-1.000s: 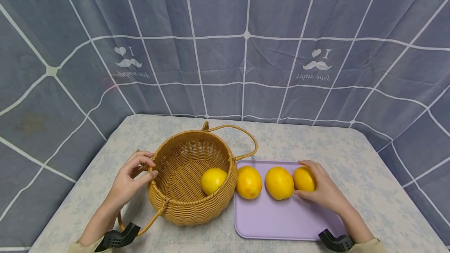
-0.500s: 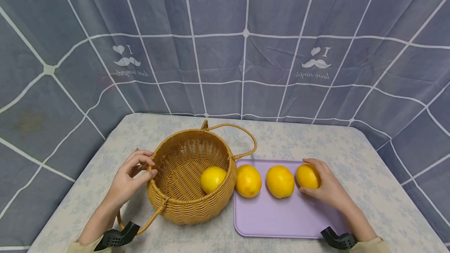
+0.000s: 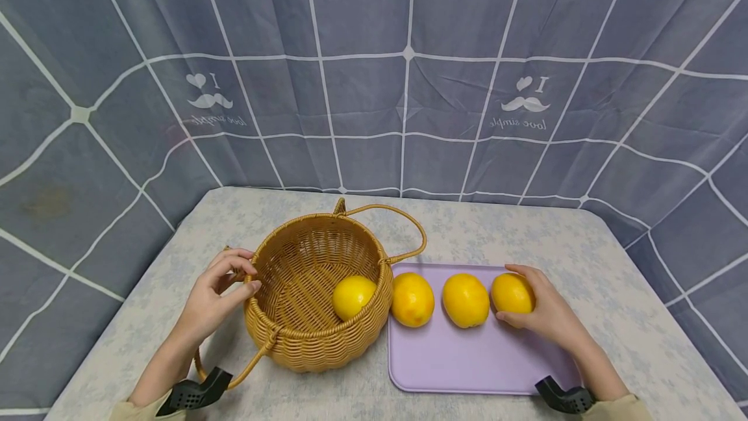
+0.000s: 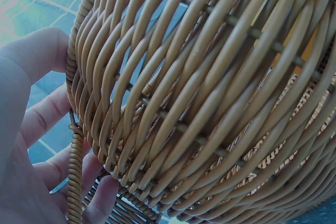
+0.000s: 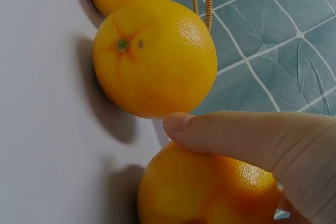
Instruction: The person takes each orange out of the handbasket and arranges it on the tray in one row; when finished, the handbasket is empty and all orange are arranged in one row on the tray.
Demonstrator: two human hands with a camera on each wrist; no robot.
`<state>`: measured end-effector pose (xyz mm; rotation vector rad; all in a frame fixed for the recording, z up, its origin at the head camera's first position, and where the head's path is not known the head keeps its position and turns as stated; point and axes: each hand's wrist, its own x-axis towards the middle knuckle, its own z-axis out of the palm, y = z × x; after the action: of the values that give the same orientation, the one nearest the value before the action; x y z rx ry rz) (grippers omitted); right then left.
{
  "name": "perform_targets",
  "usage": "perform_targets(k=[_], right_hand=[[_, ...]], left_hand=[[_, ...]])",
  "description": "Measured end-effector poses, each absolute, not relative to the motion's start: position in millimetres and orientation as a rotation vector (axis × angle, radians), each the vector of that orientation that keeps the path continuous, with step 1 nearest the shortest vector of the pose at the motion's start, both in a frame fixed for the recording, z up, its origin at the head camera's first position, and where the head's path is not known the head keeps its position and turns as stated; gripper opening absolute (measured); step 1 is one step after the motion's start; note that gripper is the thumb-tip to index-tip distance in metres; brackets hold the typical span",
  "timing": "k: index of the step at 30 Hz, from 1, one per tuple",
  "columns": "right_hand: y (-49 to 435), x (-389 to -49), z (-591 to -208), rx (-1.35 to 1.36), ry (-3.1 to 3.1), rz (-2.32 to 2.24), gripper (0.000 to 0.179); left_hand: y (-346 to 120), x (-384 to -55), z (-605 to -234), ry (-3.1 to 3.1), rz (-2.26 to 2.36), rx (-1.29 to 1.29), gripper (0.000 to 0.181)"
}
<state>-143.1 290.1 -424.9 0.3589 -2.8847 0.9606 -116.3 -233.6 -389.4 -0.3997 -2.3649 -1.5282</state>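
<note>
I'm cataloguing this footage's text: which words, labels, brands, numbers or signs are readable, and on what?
"I", mirrored, with heart and moustache signs: curtain, twice.
"love simple", mirrored: curtain, right print; the left copy is creased and less clear.
No lettering is visible on the basket, tray or fruits.

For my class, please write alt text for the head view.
A person's right grip holds a yellow fruit beside two others on a purple tray. The left grip holds a wicker basket with another fruit inside.
</note>
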Motion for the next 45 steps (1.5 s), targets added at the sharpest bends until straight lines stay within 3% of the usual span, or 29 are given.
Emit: perform_targets(k=[12,21,32,45], right_hand=[[291.5,-144.4,-422.2,0.424,-2.88,0.97,0.081],[274.2,-160.3,-380.1,0.611,-2.822,0.981,0.071],[207.8,-191.6,-315.0,1.011,-2.667,1.356,0.055],[117.3,-221.5,-288.8,1.423,-2.627,1.765,0.052]], left_hand=[[-233.6,-116.2,-388.9,-2.368,-1.527,-0.4,0.012],[-234.8,-116.1,-389.0,-2.361,-1.522,-0.405,0.013],[-233.7,-116.0,-389.0,-2.362,-1.53,-0.407,0.013],[-234.6,-116.1,-389.0,-2.355,-1.555,-0.412,0.012]])
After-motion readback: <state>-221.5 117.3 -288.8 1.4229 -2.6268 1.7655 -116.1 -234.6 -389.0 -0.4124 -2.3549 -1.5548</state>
